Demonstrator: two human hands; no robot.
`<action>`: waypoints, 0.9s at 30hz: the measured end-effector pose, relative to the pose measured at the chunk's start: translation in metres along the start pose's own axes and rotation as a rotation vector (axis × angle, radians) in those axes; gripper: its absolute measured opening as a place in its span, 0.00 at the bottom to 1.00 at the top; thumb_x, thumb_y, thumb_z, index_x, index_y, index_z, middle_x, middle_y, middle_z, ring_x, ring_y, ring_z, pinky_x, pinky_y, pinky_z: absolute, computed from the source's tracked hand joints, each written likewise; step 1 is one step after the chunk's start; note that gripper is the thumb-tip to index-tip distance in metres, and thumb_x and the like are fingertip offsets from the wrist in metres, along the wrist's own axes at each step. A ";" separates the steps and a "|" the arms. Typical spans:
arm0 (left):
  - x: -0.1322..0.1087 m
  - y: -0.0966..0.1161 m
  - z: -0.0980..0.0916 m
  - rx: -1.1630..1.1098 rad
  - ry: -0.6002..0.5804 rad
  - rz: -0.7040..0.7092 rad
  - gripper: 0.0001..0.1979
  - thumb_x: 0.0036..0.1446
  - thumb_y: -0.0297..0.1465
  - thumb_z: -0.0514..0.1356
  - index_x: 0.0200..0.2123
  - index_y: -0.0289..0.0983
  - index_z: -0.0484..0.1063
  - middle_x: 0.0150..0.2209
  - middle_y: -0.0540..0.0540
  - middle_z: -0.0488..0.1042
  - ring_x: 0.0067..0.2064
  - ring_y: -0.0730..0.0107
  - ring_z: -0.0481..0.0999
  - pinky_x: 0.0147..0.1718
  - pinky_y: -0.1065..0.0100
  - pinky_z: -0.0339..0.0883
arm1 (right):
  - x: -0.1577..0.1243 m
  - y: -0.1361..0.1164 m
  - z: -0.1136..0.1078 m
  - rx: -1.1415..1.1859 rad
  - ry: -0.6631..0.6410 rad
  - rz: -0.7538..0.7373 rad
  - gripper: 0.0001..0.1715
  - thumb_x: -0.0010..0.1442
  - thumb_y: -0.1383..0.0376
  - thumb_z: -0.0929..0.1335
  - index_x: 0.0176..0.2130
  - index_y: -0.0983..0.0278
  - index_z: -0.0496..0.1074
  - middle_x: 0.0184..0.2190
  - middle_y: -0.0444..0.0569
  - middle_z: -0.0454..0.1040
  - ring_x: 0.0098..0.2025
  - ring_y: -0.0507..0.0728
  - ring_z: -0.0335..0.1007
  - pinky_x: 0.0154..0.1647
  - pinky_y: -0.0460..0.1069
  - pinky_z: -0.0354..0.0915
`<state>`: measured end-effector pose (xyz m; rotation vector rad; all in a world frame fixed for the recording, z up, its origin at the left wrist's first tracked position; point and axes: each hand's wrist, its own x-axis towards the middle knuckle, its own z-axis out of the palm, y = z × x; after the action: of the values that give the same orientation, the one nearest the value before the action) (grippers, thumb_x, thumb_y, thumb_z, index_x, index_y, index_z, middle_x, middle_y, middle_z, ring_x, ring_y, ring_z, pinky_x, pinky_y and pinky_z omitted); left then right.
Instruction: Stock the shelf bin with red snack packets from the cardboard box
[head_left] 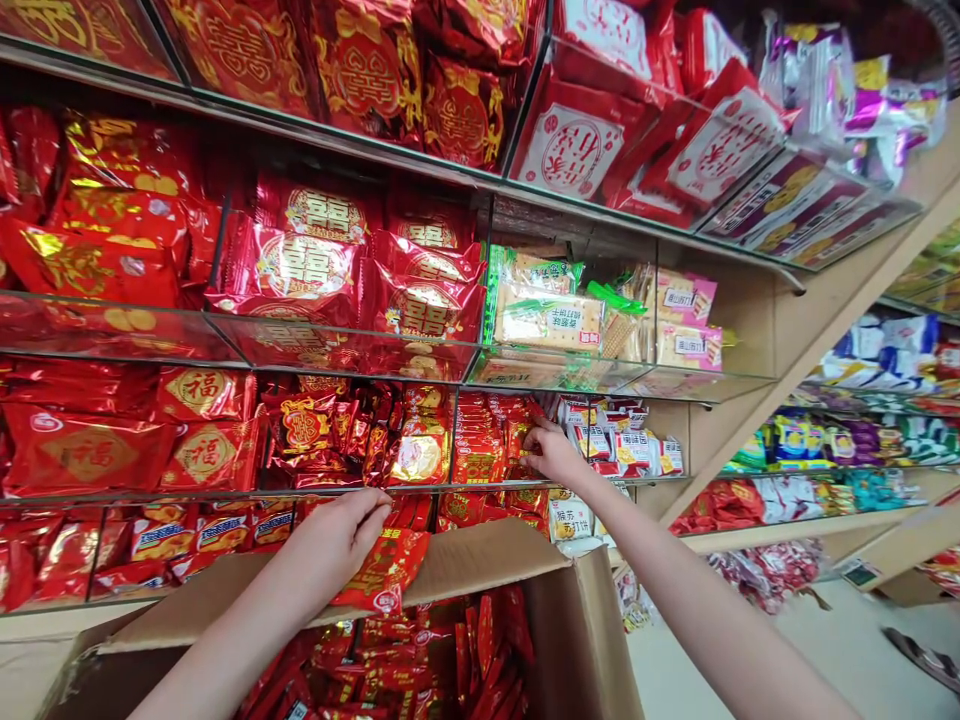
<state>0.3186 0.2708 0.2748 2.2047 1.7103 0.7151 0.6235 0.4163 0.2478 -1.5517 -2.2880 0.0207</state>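
Note:
My left hand (pixel 337 540) is closed on a flat red and gold snack packet (pixel 386 572), held over the flap of an open cardboard box (pixel 577 640). Several more red packets (pixel 420 665) stand packed inside that box. My right hand (pixel 551 450) reaches into a glass-fronted shelf bin, fingers curled against a row of upright red packets (pixel 491 440). Whether those fingers grip a packet is hidden.
Tilted glass shelves (pixel 360 350) hold bins of red and gold sweet packets, biscuit packs (pixel 551 320) and small white packets (pixel 622 445). A wooden upright (pixel 810 320) divides this rack from another rack of mixed snacks (pixel 847 440) on the right. Pale floor (pixel 840 640) shows at lower right.

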 end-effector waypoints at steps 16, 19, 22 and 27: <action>-0.002 0.000 0.000 -0.017 0.025 -0.008 0.13 0.55 0.36 0.47 0.34 0.41 0.70 0.35 0.46 0.78 0.37 0.64 0.77 0.38 0.66 0.67 | 0.007 -0.010 0.001 -0.138 -0.061 -0.186 0.16 0.38 0.65 0.74 0.30 0.68 0.71 0.56 0.64 0.56 0.57 0.71 0.49 0.53 0.61 0.55; -0.002 0.000 -0.001 -0.013 0.012 -0.009 0.12 0.55 0.36 0.47 0.34 0.41 0.69 0.34 0.48 0.78 0.35 0.66 0.76 0.36 0.68 0.66 | 0.009 -0.012 0.001 -0.158 -0.021 -0.171 0.11 0.41 0.67 0.73 0.29 0.67 0.72 0.57 0.63 0.55 0.59 0.71 0.44 0.53 0.64 0.54; -0.002 0.002 -0.002 -0.005 0.010 -0.005 0.11 0.56 0.35 0.47 0.33 0.42 0.69 0.32 0.49 0.78 0.33 0.68 0.76 0.34 0.69 0.66 | 0.010 -0.011 0.003 -0.145 -0.014 -0.166 0.09 0.42 0.67 0.73 0.27 0.66 0.72 0.56 0.61 0.57 0.58 0.69 0.48 0.52 0.62 0.55; -0.005 0.007 -0.004 0.016 0.053 0.003 0.12 0.56 0.35 0.47 0.36 0.40 0.69 0.35 0.46 0.78 0.37 0.66 0.76 0.38 0.67 0.66 | 0.007 -0.003 0.006 -0.078 0.012 -0.140 0.12 0.43 0.62 0.72 0.19 0.66 0.68 0.53 0.60 0.63 0.56 0.69 0.52 0.50 0.63 0.56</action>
<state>0.3209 0.2635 0.2805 2.2181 1.7441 0.7694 0.6169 0.4223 0.2443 -1.4206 -2.4083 -0.1165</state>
